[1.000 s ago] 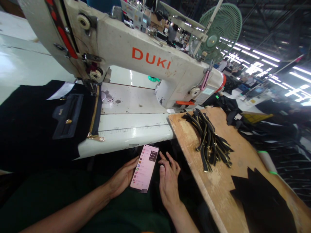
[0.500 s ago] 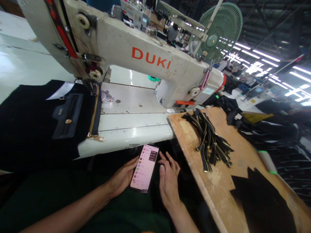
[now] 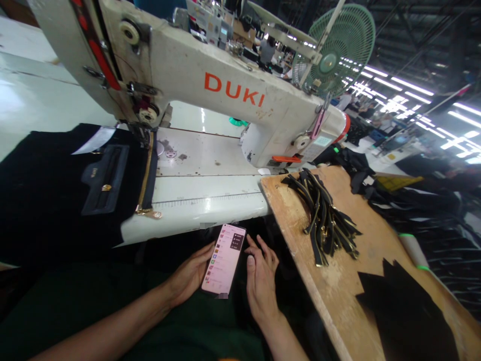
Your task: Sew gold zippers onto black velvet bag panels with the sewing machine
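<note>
Low in front of me, below the table edge, my left hand holds a phone with a lit pink screen. My right hand rests beside the phone's right edge, fingers spread, its thumb tip touching the side of the phone. Above them a white DUKI sewing machine stands on the white table. Black fabric with a gold zipper lies under the needle at the left.
A wooden board slopes away at the right, bearing a heap of black zippers with gold teeth and a black fabric piece. A green fan stands behind the machine. More dark cloth lies at the far right.
</note>
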A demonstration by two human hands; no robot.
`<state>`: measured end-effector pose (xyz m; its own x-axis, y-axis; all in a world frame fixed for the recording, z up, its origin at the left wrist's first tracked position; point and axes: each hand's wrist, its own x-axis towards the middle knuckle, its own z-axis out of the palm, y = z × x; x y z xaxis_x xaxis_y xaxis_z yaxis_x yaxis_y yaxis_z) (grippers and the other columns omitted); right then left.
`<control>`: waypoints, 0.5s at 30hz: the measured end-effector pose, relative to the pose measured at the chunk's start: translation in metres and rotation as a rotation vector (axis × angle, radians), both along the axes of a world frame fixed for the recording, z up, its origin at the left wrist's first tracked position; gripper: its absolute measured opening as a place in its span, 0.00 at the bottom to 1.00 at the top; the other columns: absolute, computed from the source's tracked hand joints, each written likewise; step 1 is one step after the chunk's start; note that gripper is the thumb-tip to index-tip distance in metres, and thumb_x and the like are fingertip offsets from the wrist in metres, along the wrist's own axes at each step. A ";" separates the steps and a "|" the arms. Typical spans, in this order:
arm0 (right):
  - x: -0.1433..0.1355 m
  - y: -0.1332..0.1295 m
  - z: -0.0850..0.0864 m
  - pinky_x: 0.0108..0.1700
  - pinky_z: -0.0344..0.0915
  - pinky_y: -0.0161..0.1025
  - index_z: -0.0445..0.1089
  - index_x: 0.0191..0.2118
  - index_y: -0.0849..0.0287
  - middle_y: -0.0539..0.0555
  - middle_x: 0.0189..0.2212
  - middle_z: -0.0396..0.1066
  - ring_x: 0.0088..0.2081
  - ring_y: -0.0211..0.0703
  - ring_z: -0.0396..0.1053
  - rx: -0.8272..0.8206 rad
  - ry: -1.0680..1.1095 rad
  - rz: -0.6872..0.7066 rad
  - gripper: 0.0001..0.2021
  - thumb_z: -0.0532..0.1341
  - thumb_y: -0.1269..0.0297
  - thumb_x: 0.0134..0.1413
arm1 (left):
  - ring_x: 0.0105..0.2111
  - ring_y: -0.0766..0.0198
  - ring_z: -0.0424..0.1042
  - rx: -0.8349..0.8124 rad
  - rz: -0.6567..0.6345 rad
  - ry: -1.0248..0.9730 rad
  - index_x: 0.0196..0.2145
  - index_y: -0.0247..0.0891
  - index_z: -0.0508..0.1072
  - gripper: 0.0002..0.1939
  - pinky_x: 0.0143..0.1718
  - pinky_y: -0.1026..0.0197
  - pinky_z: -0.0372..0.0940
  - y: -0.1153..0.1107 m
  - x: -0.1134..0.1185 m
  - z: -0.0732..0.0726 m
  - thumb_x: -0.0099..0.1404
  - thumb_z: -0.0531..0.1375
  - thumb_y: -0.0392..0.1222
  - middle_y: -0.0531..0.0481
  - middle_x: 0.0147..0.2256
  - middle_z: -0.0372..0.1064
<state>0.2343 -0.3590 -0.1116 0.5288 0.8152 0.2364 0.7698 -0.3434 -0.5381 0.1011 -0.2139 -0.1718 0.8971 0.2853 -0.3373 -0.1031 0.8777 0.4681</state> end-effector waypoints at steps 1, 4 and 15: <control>0.000 0.000 0.000 0.64 0.47 0.54 0.66 0.51 0.52 0.52 0.65 0.65 0.69 0.47 0.51 0.000 0.002 0.000 0.13 0.45 0.64 0.75 | 0.62 0.49 0.67 0.000 -0.001 0.000 0.64 0.42 0.69 0.23 0.61 0.52 0.63 0.000 0.000 0.000 0.73 0.61 0.42 0.42 0.63 0.66; 0.000 0.000 0.000 0.64 0.46 0.53 0.66 0.50 0.52 0.52 0.65 0.65 0.70 0.47 0.51 -0.002 0.003 0.002 0.13 0.45 0.64 0.75 | 0.62 0.49 0.67 0.001 -0.001 0.001 0.64 0.42 0.69 0.23 0.61 0.52 0.63 0.000 0.000 0.001 0.74 0.61 0.42 0.42 0.63 0.66; -0.001 0.000 -0.002 0.64 0.45 0.54 0.66 0.51 0.51 0.51 0.65 0.65 0.70 0.47 0.50 -0.005 0.014 0.004 0.13 0.45 0.64 0.76 | 0.62 0.50 0.67 0.011 0.000 0.003 0.63 0.42 0.70 0.22 0.61 0.52 0.62 0.000 0.002 -0.001 0.73 0.61 0.42 0.42 0.62 0.68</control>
